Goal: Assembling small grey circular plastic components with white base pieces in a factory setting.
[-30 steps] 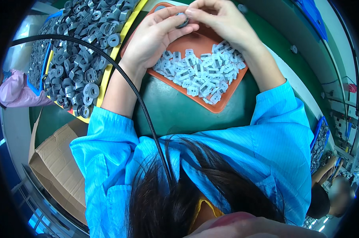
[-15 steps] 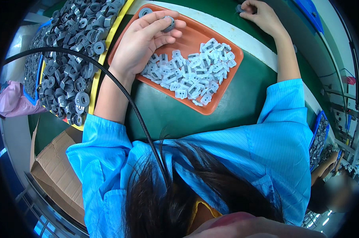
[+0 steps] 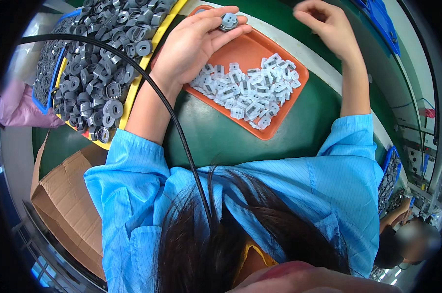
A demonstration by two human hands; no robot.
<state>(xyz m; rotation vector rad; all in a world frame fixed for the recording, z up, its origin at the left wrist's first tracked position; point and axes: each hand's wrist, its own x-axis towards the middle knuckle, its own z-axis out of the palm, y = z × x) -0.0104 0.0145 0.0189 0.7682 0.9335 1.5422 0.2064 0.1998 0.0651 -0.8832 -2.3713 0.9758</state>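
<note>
My left hand is above the upper left part of an orange tray, palm partly turned up. Its fingers and thumb hold a small round grey plastic part with a paler, bluish piece set in its face. Beyond the tray's far edge, my right hand is raised with loosely bent fingers, and no object shows between them. Many small translucent white plastic pieces with dark slots lie heaped in the tray. Part of another grey piece shows behind my left hand.
At left, a yellow-rimmed bin holds many grey round parts. A blue-rimmed bin of small dark pieces stands beyond it. A black cable crosses over my left forearm. An open cardboard box sits lower left.
The view has shifted slightly. My left hand has turned the grey part, so its pale face shows. The dark piece at my right fingertips no longer shows, and those fingers have loosened.
</note>
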